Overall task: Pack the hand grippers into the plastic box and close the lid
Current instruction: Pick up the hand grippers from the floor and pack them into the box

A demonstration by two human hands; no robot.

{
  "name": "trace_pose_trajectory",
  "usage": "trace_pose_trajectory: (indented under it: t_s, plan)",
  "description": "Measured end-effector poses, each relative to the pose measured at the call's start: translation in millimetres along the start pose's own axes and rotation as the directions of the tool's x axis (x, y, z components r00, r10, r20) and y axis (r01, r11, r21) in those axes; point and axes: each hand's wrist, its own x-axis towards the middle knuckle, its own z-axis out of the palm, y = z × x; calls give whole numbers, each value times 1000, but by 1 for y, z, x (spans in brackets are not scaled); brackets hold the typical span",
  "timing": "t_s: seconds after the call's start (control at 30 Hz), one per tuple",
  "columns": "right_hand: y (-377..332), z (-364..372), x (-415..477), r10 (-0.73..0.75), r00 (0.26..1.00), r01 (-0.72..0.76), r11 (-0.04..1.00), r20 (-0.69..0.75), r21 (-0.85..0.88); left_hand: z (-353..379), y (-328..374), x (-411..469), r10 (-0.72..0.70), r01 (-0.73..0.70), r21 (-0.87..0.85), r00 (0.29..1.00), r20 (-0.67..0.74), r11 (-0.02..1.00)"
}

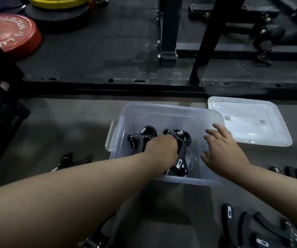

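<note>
Head view: left hand (162,147) clenched round a hand gripper (180,151) inside the plastic box (162,107), beside a second gripper (141,136). Right hand (223,149) spread loose, holding nothing, over the right rim. Risk: handles tangle, pile rides high, lid (248,122) won't seat.

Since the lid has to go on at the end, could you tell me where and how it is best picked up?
The lid lies flat on the floor right of the plastic box, so only its rim offers a hold: probably pinch the near long edge, coming from the box side.
</note>
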Motion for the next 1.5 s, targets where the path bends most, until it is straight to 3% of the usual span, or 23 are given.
trace_pose_trajectory:
  t_s: [0.13,0.33,0.57,0.7,0.8,0.93,1.0,1.07,1.17,1.5]
  plan:
    - [-2,-3,0,-10,1000,10,1000,-4,2,-4,-1,3,134,-110,313,990,-54,943]
    - [-1,-4,0,-15,1000,15,1000,12,5,6,-2,6,81,-73,201,996,-34,977]
    - [0,-5,0,-15,1000,15,1000,25,0,14,-9,4,122,-109,331,992,-18,937]
    - [-1,-6,2,-11,999,10,1000,35,3,15,-13,-6,81,-49,300,992,-94,953]
    - [0,-4,4,2,1000,-3,999,26,45,0,-26,-12,145,-98,267,976,-162,959]
    - [2,-2,7,11,999,-14,997,38,80,-25,-69,-26,221,-155,209,913,-344,966]
    - [2,-2,12,15,999,-20,995,48,97,-31,-96,-37,175,-122,149,889,-422,981]
    - [0,-3,18,25,998,-31,994,57,109,-34,-120,-45,117,-90,87,913,-391,992]
    - [-11,-2,23,25,998,-30,995,52,100,-40,-145,-47,157,-131,106,938,-309,986]
    - [-64,-12,56,-7,999,4,996,37,87,-55,-197,-68,0,-31,-80,933,-360,996]
